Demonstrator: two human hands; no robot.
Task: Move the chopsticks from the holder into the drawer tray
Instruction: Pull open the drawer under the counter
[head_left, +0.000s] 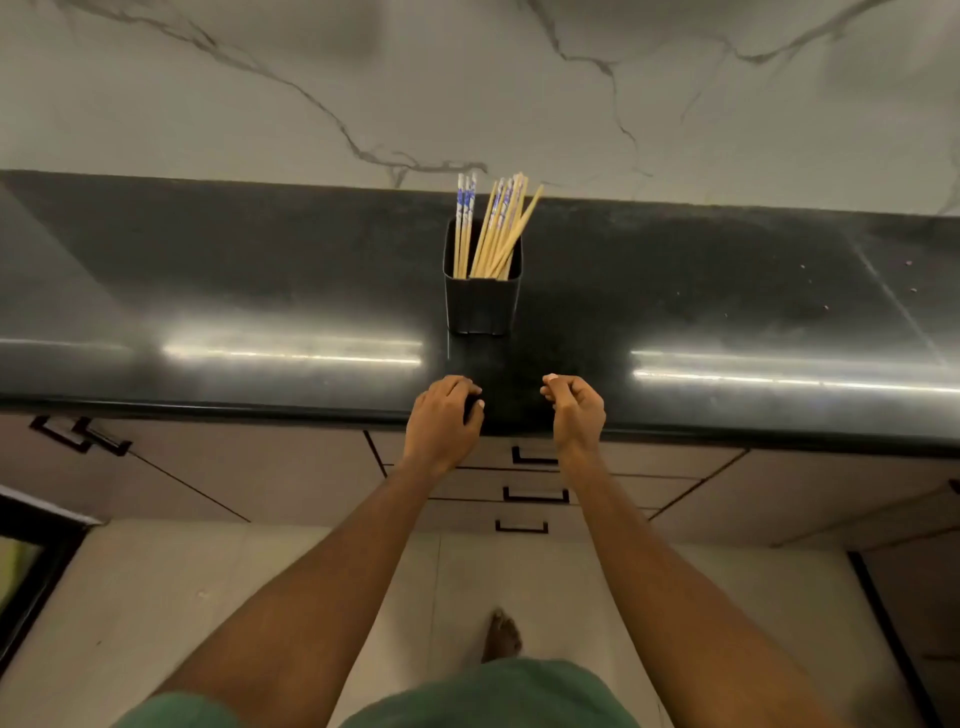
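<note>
A black square holder (482, 306) stands on the dark countertop (208, 291), a little back from its front edge. Several wooden chopsticks (500, 228) with blue-patterned tops lean out of it in two bunches. My left hand (444, 418) rests at the counter's front edge, fingers curled, holding nothing. My right hand (574, 410) hovers beside it with fingers loosely curled and thumb touching fingertips, also with nothing in it. Both hands are in front of the holder, apart from it. Three closed drawers (535, 491) with black handles sit below the counter. No drawer tray shows.
A marble-pattern wall (467, 93) rises behind the counter. Cabinet doors (234, 467) flank the drawers. A bare foot (501, 636) stands on the light tiled floor. Small crumbs lie on the counter at the right (909, 265).
</note>
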